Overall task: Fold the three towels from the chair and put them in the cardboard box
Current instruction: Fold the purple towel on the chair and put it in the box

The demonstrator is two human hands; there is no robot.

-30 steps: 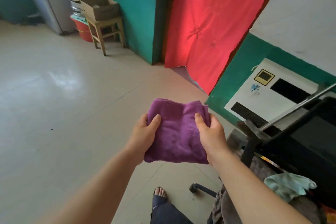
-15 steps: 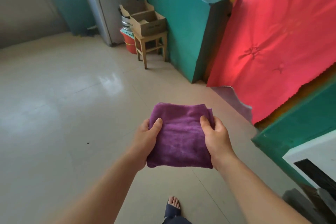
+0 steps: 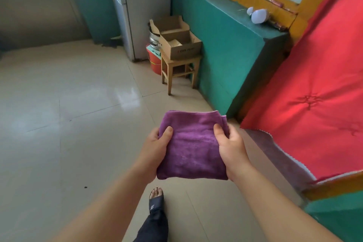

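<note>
Both my left hand (image 3: 155,149) and right hand (image 3: 231,147) grip folded purple towel (image 3: 193,147) | keep it flat, fold intact | lower into cardboard box (image 3: 179,44) on stool (image 3: 179,70).

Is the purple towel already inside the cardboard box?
No, both hands hold the folded purple towel well short of the cardboard box.

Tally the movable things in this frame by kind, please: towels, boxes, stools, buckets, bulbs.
Towels: 1, purple towel, folded, held by left hand and right hand
Cardboard boxes: 1, cardboard box
Stools: 1, wooden stool
Buckets: 1, red bucket
Bulbs: 2, light bulbs
Total: 6
</note>
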